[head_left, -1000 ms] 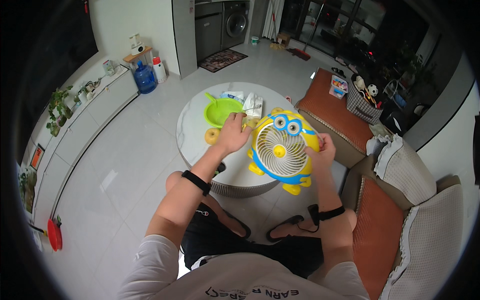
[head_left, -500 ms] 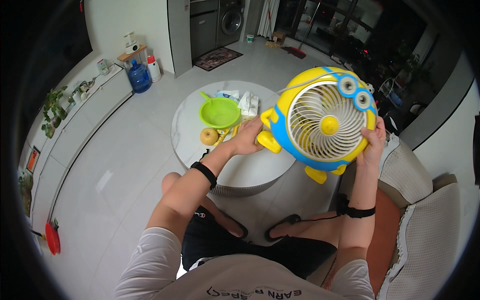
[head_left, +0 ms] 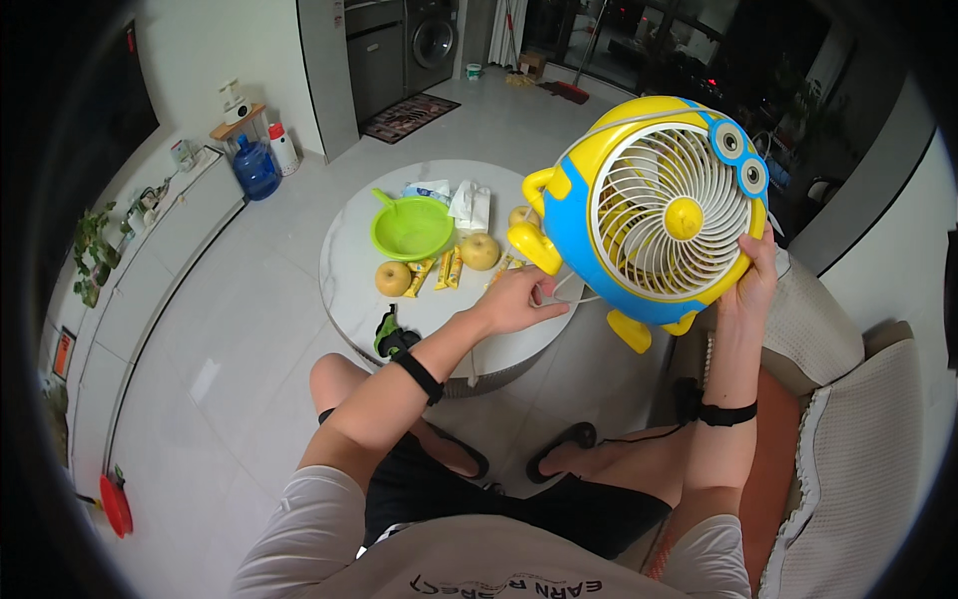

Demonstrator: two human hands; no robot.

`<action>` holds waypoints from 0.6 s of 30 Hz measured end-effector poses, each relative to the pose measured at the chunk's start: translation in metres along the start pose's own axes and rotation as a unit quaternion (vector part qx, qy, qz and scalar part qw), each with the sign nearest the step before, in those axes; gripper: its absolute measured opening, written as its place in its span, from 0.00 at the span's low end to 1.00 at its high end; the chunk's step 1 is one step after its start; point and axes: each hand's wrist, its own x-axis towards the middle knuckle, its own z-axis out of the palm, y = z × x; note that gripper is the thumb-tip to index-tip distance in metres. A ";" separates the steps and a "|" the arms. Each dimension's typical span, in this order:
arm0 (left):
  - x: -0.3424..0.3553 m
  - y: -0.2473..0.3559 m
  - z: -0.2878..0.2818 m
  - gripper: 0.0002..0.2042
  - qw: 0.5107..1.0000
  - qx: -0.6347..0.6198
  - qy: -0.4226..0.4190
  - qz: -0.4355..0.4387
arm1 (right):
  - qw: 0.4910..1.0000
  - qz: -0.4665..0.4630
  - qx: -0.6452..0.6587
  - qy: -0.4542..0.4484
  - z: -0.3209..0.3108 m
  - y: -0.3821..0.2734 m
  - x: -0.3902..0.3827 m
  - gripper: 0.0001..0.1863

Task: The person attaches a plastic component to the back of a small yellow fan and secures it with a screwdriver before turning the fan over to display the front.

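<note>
A yellow and blue cartoon-shaped electric fan [head_left: 639,270] with a white round grille is held up at the right, tilted. My right hand [head_left: 750,275] grips its right lower rim, fingers partly hidden behind it. Below the fan's yellow feet, my left hand [head_left: 521,302] is closed on the white power cord [head_left: 576,294]. The cord loops out beside the fingers, and an end hangs below the wrist near the table edge. Close by on the round white table [head_left: 349,262] lie a yellow-brown pear-like fruit [head_left: 480,252], another round fruit [head_left: 392,279] and several yellow snack sticks [head_left: 441,270].
A green strainer bowl [head_left: 411,228], a white tissue pack [head_left: 470,206] and a black-green strapped item [head_left: 391,329] are on the table. A sofa [head_left: 848,449] stands at the right. A low white cabinet [head_left: 150,260] and blue water jug [head_left: 255,170] line the left.
The fan has moved right and slightly up. My left hand has come down from beside the fan's foot with the cord, uncovering fruit and snack sticks.
</note>
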 end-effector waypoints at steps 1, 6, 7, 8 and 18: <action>-0.002 -0.003 -0.001 0.17 0.999 0.039 0.004 0.012 | 1.000 -0.002 -0.007 0.002 -0.007 0.003 0.005 0.27; -0.016 0.019 -0.027 0.15 0.988 -0.048 -0.111 -0.098 | 1.000 0.009 -0.012 0.010 -0.033 0.041 0.023 0.20; -0.018 0.028 -0.035 0.15 0.962 -0.087 -0.199 -0.164 | 1.000 0.013 -0.009 0.015 -0.036 0.049 0.024 0.20; -0.020 0.023 -0.040 0.16 0.960 -0.088 -0.203 -0.173 | 1.000 0.021 -0.008 0.008 -0.037 0.059 0.026 0.19; 0.044 -0.164 0.011 0.31 0.991 -0.055 0.061 -0.104 | 0.993 0.117 0.026 0.005 -0.058 0.165 0.052 0.21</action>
